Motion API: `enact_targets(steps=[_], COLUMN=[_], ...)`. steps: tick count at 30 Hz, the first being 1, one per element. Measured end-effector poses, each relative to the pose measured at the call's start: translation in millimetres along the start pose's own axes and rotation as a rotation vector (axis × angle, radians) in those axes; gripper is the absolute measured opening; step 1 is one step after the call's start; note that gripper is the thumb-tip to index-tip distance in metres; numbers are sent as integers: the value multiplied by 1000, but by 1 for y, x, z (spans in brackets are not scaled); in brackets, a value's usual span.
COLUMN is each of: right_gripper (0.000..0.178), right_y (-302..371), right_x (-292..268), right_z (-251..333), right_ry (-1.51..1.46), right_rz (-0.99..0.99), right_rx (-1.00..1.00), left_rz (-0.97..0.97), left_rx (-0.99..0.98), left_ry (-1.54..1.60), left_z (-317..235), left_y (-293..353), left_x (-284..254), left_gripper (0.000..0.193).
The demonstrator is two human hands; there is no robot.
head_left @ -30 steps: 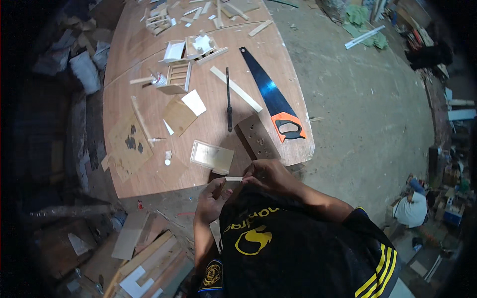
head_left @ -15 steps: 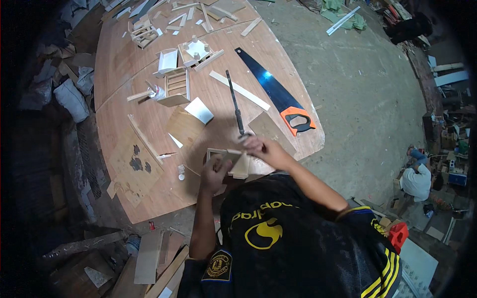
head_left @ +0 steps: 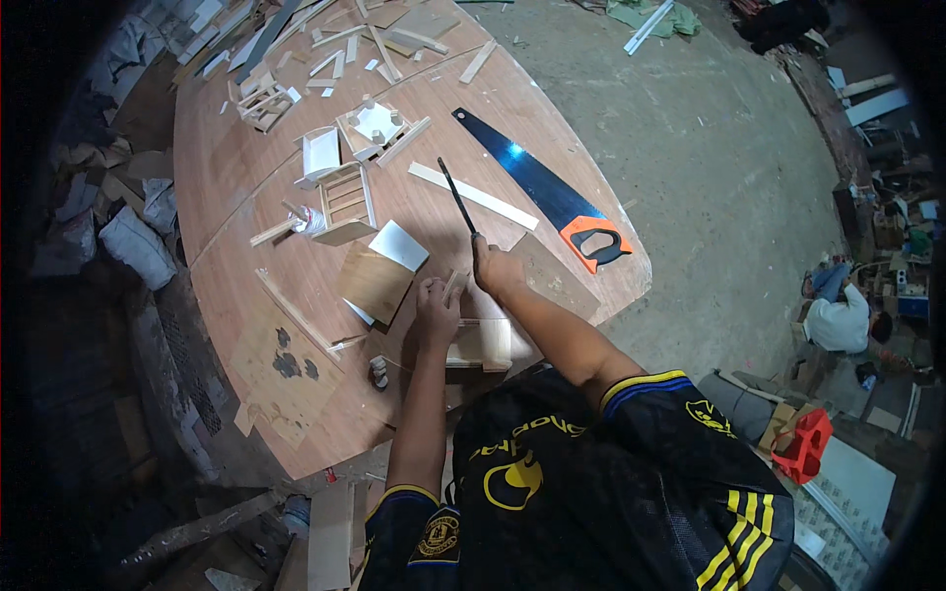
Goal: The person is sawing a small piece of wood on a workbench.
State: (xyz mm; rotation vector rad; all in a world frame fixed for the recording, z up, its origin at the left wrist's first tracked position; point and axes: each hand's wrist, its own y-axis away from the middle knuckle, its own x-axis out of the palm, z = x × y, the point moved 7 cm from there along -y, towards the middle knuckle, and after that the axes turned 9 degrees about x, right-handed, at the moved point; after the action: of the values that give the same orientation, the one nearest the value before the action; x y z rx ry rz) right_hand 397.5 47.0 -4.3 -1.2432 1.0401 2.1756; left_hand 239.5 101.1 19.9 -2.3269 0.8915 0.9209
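My right hand (head_left: 500, 268) is closed around the near end of a long, thin black tool (head_left: 457, 195), like a slim saw or file. Its blade points away from me over the table. Just left of it, my left hand (head_left: 438, 305) pinches a small wooden strip (head_left: 453, 287), partly hidden by the fingers. Close to my body, a small pale wooden frame piece (head_left: 483, 343) lies at the table edge, partly behind my left forearm. Beyond my left hand lie a thin brown wood panel (head_left: 372, 284) and a white sheet (head_left: 399, 245).
A handsaw (head_left: 532, 172) with an orange handle lies to the right, near a long pale strip (head_left: 473, 197). Small wooden furniture models (head_left: 345, 202) stand at the left. Offcuts (head_left: 340, 64) litter the far end. A stained board (head_left: 286, 369) lies left. Another person (head_left: 838, 315) sits at far right.
My right hand has closed on the black tool's handle. My left hand has moved up and right, off the frame piece, and now holds a small wooden strip.
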Motion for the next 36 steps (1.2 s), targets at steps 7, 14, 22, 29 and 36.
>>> enact_targets(steps=[7,14,22,29,36], right_gripper=[58,55,57,26,25], right_y=[23,120,177,200,226], right_x=[-47,-122,-184,-236,-277], right_z=[-55,-94,-84,-75,-84], right_ry=[-552,-1427,-1693,-1133,-1092], right_rz=[-93,340,412,-52,-149], right_rx=[-86,194,-85,-325,-331], left_rz=[123,66,237,399,244], left_rx=[-99,-254,-357,-179,-104], left_ry=[47,238,1569,1389,1247], left_z=[-2,-38,-140,-188,-232], left_y=[-8,-21,-19,-9,-11], left_x=[14,-21,-35,-83,-110], left_gripper=[25,19,25,25,28])
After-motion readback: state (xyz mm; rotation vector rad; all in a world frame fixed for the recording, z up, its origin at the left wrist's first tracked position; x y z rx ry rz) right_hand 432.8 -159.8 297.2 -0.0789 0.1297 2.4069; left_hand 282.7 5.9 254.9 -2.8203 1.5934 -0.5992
